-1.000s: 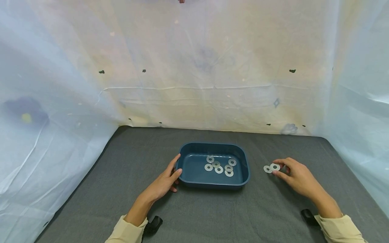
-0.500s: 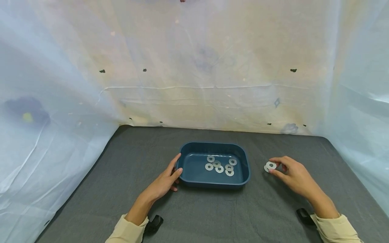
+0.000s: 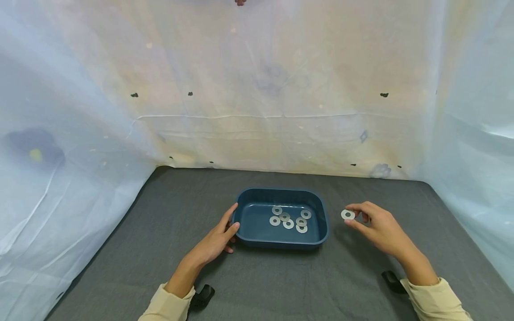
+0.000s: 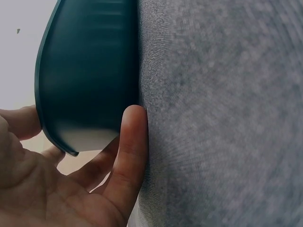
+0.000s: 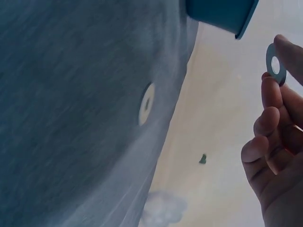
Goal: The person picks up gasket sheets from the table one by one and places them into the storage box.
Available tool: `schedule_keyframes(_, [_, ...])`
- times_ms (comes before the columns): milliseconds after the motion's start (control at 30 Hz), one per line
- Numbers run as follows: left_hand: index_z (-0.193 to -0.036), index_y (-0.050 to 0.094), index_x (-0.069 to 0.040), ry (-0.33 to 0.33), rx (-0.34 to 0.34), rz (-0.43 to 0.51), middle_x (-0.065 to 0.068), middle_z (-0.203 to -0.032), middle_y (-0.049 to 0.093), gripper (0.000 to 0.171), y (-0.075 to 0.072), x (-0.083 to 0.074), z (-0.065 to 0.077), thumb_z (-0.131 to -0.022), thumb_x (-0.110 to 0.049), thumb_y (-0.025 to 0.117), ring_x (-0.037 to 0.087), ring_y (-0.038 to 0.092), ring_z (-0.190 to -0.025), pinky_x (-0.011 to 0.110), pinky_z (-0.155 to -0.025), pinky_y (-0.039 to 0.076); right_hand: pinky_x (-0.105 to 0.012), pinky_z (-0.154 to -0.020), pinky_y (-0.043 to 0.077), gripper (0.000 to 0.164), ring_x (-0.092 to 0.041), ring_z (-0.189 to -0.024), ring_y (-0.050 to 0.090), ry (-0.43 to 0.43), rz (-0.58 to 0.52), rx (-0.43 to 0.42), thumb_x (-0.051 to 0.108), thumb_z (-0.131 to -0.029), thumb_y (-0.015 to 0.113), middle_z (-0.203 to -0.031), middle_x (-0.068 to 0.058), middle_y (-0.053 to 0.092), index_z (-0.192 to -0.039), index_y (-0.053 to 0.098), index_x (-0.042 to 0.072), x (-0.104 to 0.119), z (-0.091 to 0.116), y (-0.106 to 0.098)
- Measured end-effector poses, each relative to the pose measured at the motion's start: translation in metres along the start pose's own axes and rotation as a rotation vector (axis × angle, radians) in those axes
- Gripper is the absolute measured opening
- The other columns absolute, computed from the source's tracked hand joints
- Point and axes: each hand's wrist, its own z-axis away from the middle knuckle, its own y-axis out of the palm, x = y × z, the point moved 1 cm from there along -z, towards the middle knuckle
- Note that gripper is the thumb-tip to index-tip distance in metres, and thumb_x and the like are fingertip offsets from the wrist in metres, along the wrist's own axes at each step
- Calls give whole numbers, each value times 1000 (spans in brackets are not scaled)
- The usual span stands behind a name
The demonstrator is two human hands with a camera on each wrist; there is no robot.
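Note:
Between thumb and index finger, my right hand [image 3: 379,227] pinches a flat metal washer [image 3: 347,215], held above the grey cloth just right of the blue tray [image 3: 277,244]. Another washer [image 5: 147,104] lies on the cloth in the right wrist view; the right hand hides it in the head view. My left hand [image 3: 213,240] rests against the tray's left end with fingers spread and fairly straight. In the left wrist view its fingers [image 4: 132,137] touch the outer wall low down, by the cloth. Several washers [image 3: 288,224] lie inside the tray, some overlapping.
Grey cloth [image 3: 277,285] covers the table around the tray. Pale patterned sheeting [image 3: 261,133] hangs behind and at both sides. A dark strap piece [image 3: 202,298] sits by the left wrist, another dark strap piece [image 3: 393,281] by the right wrist.
My right hand has moved left toward the tray with the pinched washer. The washer on the cloth has passed out of sight in the head view. The left hand and tray stay put.

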Motion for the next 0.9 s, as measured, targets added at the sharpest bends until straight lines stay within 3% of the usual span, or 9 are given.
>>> schedule_keyframes(467, [-159, 14, -39, -11, -1, 5, 13, -121, 43, 59, -1, -1, 1, -108, -33, 42, 24, 53, -96, 35, -71, 54, -22, -59, 35, 34, -13, -75, 47, -12, -56, 67, 28, -89, 76, -90, 6, 58, -120, 70, 15, 24, -18, 18])
schedule_keyframes(900, [-159, 13, -39, -7, 4, -15, 12, -120, 45, 59, -1, -2, 0, -108, -35, 42, 23, 52, -95, 34, -70, 54, -22, -61, 36, 36, -8, -77, 45, -16, -56, 116, 26, -91, 74, -93, 6, 58, -125, 68, 13, 34, -22, 27])
